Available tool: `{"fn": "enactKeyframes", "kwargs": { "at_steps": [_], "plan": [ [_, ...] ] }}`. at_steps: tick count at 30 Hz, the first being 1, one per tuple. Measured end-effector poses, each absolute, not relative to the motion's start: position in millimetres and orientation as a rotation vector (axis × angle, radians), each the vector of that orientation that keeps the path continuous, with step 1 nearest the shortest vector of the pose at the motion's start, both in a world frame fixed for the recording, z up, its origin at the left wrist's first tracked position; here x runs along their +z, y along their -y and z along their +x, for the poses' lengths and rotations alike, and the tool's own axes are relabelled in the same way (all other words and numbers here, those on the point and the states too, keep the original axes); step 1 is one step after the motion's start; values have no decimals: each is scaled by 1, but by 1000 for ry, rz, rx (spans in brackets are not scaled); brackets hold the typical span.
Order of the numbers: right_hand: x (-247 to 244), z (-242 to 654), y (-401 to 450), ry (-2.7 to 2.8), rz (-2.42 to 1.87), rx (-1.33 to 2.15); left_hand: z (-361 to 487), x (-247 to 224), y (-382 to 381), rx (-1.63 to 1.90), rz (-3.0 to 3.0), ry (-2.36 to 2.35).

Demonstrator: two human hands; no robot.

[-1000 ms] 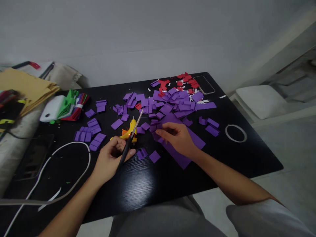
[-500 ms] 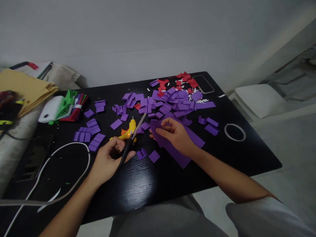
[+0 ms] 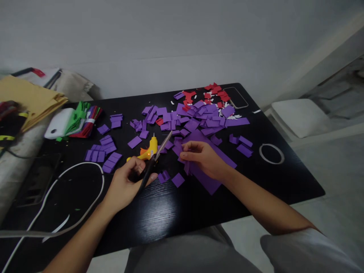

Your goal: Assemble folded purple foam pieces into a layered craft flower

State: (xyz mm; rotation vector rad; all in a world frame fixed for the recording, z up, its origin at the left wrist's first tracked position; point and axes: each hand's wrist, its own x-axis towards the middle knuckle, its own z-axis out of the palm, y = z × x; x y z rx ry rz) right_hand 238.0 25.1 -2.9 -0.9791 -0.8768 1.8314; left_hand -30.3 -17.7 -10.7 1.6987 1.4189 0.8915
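My left hand (image 3: 126,182) is wrapped round the black handles of the scissors (image 3: 164,143), whose blades point up and to the right. A yellow glue gun (image 3: 149,148) lies just beyond that hand. My right hand (image 3: 203,157) pinches a purple paper piece (image 3: 187,167) in its fingertips, above a large purple sheet (image 3: 212,185). Many cut purple pieces (image 3: 210,112) are heaped behind the hands. A small purple square (image 3: 178,180) and a folded piece (image 3: 163,176) lie between the hands.
Red scraps (image 3: 217,93) lie at the back of the black table (image 3: 273,189). A ring (image 3: 271,153) is at the right. On the left are a white cable (image 3: 102,178), folded purple pieces (image 3: 112,162), coloured paper bundles (image 3: 75,119) and brown envelopes (image 3: 31,98).
The purple piece at my right hand has turned and now hangs below the fingertips, which are pinched closer together. My left hand and the scissors have barely moved.
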Motion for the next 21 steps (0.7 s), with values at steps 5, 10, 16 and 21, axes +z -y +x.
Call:
{"fn": "enactKeyframes", "kwargs": {
  "at_steps": [5, 10, 16, 21],
  "plan": [
    [-11, 240, -27, 905, -991, 1748, -36, -16, 16, 870, 1729, -1465],
    [-13, 240, -29, 858, -1014, 1623, -43, -10, 15, 833, 1841, -1542],
    [-12, 240, -31, 818, -1079, 1649, -50, 13, 20, 674, 2010, -1494],
    [-10, 241, -31, 829, -1040, 1605, -51, 16, 19, 640, 2120, -1571]
  ]
}}
